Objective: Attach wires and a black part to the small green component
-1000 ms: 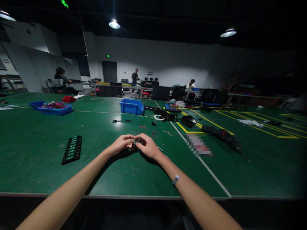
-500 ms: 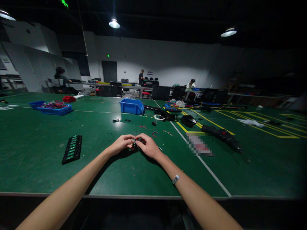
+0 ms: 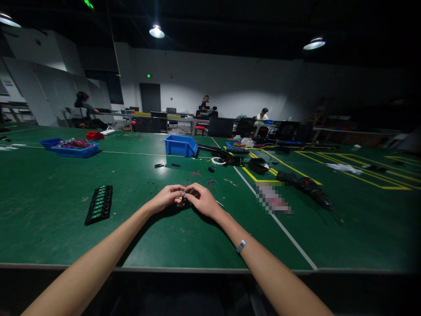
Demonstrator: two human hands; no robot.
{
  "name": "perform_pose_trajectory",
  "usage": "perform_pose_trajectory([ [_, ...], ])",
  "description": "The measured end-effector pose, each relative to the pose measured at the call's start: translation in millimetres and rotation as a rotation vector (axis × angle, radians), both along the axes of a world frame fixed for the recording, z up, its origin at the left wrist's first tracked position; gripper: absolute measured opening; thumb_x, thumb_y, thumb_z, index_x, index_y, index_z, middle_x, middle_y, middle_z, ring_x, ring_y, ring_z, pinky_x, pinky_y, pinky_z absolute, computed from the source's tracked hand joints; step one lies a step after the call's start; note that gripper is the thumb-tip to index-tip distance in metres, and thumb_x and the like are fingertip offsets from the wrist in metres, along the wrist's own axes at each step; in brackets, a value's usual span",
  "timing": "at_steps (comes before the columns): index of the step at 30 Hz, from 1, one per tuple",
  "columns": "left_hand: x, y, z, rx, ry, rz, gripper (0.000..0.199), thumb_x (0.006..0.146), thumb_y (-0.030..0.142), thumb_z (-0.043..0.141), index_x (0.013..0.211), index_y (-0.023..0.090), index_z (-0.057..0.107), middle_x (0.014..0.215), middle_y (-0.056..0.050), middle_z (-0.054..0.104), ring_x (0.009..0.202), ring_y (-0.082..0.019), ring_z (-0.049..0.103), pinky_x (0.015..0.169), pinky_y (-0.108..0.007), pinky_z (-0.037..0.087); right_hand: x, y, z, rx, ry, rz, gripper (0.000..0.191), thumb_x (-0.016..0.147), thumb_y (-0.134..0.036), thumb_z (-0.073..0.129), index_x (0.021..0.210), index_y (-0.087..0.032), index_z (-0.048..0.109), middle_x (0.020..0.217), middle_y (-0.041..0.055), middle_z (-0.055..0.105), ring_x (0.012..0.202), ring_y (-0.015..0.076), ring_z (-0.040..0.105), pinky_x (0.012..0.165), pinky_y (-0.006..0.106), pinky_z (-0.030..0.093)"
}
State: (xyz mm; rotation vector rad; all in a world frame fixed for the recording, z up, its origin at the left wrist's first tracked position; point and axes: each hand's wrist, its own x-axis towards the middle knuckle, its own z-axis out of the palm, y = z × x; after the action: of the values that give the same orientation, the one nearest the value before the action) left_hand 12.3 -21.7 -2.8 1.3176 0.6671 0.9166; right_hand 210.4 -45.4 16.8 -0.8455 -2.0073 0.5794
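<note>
Head cam, L fingers (image 3: 175,188), R fingers (image 3: 193,188) pinching sm. part (image 3: 184,199), blue tray (image 3: 79,153) (L) w/ wires (image 3: 75,144)

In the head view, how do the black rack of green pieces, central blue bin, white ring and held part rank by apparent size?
1. Black rack and blue bin: too alike to rank; the rack is nearer.
2. White ring.
3. Held part, partly hidden, judged by what shows.

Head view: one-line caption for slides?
Left hand and right hand hold a small part at a green table, black rack to the left.
</note>
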Motion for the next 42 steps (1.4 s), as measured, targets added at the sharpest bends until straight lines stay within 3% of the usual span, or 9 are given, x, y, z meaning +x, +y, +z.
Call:
perform_pose_trajectory([
  [11, 0.6, 1.3, -1.4, -0.025, -0.027, -0.014, 0.032, 0.075, 0.024, 0.075, 0.102, 0.009, 0.069, 0.088, -0.008, 0.066, 0.067, -0.011, 0.063, 0.066, -0.023, 0.050, 0.0, 0.3, -0.7, -0.016, -0.005, -0.003, 0.013, 0.090, -0.023, 0.059, 0.098, -0.019, 0.068, 0.097, 0.0045, 0.066, 0.086, 0.0162, 0.061, 0.076, 0.029, 0.048],
  [21, 1.6, 3.2, -1.6, -0.100, -0.121, -0.046, 0.028, 0.079, 0.026, 0.068, 0.100, 0.007, 0.068, 0.078, -0.006, 0.063, 0.064, -0.014, 0.061, 0.069, -0.032, 0.055, -0.3, -0.3, 0.5, -0.023, 0.002, 0.001, 0.014, 0.090, -0.023, 0.058, 0.099, -0.020, 0.068, 0.098, 0.0043, 0.066, 0.085, 0.0158, 0.061, 0.076, 0.028, 0.048],
  [32, 2.4, 2.1, -0.9, -0.086, -0.127, -0.034, 0.028, 0.078, 0.028, 0.067, 0.096, 0.007, 0.070, 0.079, -0.006, 0.062, 0.064, -0.014, 0.057, 0.067, -0.033, 0.054, -0.3, -2.0, 0.7, -0.049, -0.006, 0.011, 0.017, 0.090, -0.026, 0.060, 0.103, -0.019, 0.067, 0.100, 0.0050, 0.066, 0.083, 0.0151, 0.062, 0.074, 0.028, 0.049],
  [42, 3.5, -1.2, 4.8, -0.089, -0.106, -0.010, 0.025, 0.078, 0.029, 0.069, 0.090, 0.007, 0.070, 0.064, 0.000, 0.050, 0.057, -0.012, 0.053, 0.062, -0.030, 0.053, -0.5, -2.6, 1.6, -0.034, -0.039, 0.025, 0.025, 0.083, -0.029, 0.071, 0.107, -0.020, 0.069, 0.100, 0.0037, 0.064, 0.077, 0.0126, 0.062, 0.069, 0.026, 0.050],
])
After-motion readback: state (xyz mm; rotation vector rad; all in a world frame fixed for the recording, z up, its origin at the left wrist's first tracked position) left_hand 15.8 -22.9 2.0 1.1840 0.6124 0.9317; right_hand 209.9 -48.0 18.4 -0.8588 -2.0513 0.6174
